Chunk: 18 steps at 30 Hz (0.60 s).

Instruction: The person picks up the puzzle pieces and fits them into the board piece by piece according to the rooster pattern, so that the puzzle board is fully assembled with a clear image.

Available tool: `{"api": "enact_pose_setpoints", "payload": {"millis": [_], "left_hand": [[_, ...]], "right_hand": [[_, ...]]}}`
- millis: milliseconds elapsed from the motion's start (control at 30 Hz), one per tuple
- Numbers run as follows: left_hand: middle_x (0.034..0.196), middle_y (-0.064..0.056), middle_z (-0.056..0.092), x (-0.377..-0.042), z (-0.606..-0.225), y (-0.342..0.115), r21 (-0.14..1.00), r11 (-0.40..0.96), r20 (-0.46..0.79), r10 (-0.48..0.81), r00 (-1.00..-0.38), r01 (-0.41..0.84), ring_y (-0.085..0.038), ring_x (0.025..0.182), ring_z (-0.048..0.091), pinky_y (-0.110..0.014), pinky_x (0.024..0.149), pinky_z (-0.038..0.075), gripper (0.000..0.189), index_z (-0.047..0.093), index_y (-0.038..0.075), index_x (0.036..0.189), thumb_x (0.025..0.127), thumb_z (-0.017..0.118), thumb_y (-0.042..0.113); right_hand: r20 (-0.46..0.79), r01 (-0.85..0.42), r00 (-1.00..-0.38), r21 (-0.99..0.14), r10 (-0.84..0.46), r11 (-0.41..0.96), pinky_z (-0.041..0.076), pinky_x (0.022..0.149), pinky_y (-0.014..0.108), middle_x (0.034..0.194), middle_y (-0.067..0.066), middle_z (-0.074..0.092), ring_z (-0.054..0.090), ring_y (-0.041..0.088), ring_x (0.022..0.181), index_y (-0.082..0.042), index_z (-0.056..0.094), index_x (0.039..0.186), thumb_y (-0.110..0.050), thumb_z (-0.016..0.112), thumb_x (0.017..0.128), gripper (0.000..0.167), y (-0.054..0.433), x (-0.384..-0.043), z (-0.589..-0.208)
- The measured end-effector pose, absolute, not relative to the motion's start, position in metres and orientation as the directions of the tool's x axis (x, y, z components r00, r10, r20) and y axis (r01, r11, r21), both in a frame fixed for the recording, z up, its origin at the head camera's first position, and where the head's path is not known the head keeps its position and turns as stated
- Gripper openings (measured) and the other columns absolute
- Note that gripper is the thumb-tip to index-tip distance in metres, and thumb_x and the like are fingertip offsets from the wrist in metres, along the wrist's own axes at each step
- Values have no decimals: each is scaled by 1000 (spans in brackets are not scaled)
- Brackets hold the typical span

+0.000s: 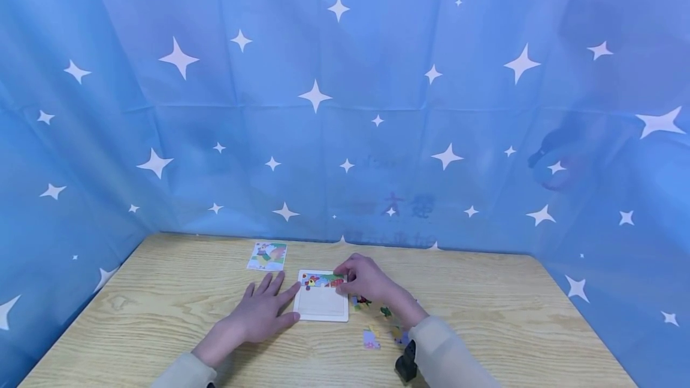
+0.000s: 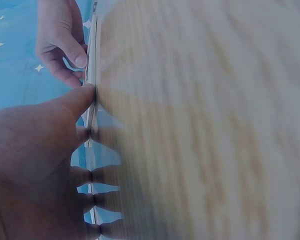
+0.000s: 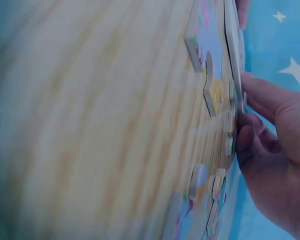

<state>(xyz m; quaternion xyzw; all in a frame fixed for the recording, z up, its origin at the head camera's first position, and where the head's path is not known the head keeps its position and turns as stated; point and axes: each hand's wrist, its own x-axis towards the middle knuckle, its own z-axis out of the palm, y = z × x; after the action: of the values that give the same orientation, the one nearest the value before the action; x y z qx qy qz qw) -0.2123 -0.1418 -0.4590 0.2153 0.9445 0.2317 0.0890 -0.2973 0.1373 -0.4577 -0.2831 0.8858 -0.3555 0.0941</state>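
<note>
A white puzzle tray (image 1: 321,320) lies on the table, its top strip filled with colourful puzzle pieces (image 1: 315,281) and its lower part bare. My left hand (image 1: 259,315) rests with spread fingers on the table, forefinger and thumb touching the tray's left side. At the upper right corner, my right hand (image 1: 368,280) has thumb and forefinger bent around a puzzle piece (image 1: 336,283) at the end of the top strip. Its fingers partly hide that piece. In the right wrist view, the right hand (image 3: 277,145) is at the tray's edge (image 3: 233,50).
Loose puzzle pieces (image 1: 371,338) lie right of the tray, some under my right forearm. A picture card (image 1: 268,255) lies behind my left hand. A blue curtain with stars (image 1: 323,136) hangs behind the wooden table (image 1: 485,304).
</note>
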Motion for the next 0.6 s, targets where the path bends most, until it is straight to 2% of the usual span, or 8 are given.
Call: {"api": "enact_pose_setpoints", "payload": {"millis": [233,600], "left_hand": [[164,-29,22,-214,-460,-141,464,811,-78,438,-896,356,-53,150,12,-77,111,12,69,41,14,159,104,53,54],[164,-29,23,-210,-453,-138,442,829,-83,418,-904,343,-53,150,14,-77,111,13,65,43,13,158,104,57,47]], "right_hand": [[10,-392,-841,-699,-541,598,49,73,33,100,2,58,54,15,82,-4,74,120,-15,79,93,30,136,-295,-456],[37,-418,-842,-673,-537,610,49,72,32,96,0,59,54,14,80,-5,77,112,-16,81,91,24,134,-297,-457]]}}
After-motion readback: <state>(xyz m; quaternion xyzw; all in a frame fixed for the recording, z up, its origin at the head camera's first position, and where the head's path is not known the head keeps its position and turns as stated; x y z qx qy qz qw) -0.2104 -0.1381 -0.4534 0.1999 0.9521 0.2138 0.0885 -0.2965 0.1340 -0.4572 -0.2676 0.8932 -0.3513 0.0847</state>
